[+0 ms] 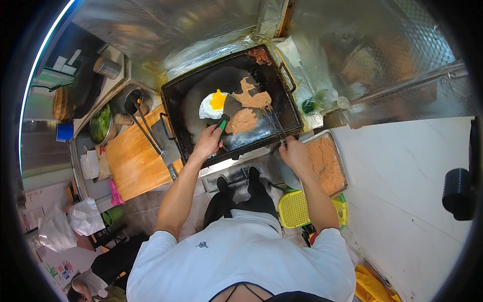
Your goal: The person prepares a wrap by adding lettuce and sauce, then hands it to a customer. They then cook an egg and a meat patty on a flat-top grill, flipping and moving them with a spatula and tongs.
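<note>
My left hand (207, 142) grips the green-and-black handle (222, 122) of a tool over the black griddle (196, 141); I cannot make out its blade clearly. Just beyond it lies a fried egg (212, 107) with a broken, runny yolk. In my right hand (296, 154) are slim metal tongs (276, 124), reaching over the griddle's front edge. Their tips touch an irregular spread of pinkish-orange minced paste (256, 99). A rounder patty of the same paste (241, 121) sits nearer to me, between the two tools.
Right of the griddle, a metal tray (344, 171) holds more paste; glass bottles (326, 98) stand behind. To the left are a wooden cutting board (136, 158), other tongs (149, 132) and a bowl of lettuce (102, 124). A yellow stool (292, 211) is below. Another person (85, 285) is at lower left.
</note>
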Demonstrator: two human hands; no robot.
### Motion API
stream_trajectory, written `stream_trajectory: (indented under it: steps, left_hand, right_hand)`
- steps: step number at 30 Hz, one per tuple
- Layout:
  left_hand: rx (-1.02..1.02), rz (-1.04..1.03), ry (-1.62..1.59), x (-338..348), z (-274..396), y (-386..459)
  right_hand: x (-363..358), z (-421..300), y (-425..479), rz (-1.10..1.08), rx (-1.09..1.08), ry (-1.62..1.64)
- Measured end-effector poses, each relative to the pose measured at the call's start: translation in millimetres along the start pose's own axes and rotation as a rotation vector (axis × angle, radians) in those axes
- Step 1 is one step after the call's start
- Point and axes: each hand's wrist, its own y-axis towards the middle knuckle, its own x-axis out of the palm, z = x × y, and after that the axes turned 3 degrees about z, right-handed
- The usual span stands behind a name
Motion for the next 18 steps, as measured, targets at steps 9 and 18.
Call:
stream_trajectory:
  steps: [9, 18]
  left_hand:
    - [-0.2, -0.119, -0.254, -4.6, -1.4, 4.1]
    - [0.402, 0.461, 1.008, -70.0, -30.2, -102.0]
  right_hand:
    - [31.5, 24.9, 13.4, -0.514, 0.516, 1.235]
    - [11.1, -6.7, 6.1, -0.463, 0.32, 1.084]
